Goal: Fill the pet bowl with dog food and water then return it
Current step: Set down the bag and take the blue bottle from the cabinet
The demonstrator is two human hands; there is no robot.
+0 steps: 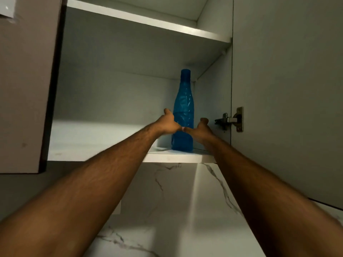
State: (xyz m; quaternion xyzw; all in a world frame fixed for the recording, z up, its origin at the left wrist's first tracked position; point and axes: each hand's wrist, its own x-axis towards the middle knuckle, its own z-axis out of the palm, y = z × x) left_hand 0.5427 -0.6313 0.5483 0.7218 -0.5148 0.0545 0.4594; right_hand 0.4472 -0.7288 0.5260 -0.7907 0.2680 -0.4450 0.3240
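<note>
A tall blue translucent water bottle [183, 101] with a blue cap stands upright on the lower shelf [104, 143] of an open wall cabinet, near its right side. Both my arms reach up to it. My left hand [168, 123] wraps the bottle's left side and my right hand [201, 127] wraps its right side, at about the lower middle. The two thumbs meet in front of the bottle. The fingertips behind it are hidden. No pet bowl or dog food is in view.
The cabinet has a white upper shelf [148, 21] above the bottle. Its left door [27, 80] and right door [287, 89] stand open, with a metal hinge [230, 120] on the right. White marble wall tiles [176, 191] lie below.
</note>
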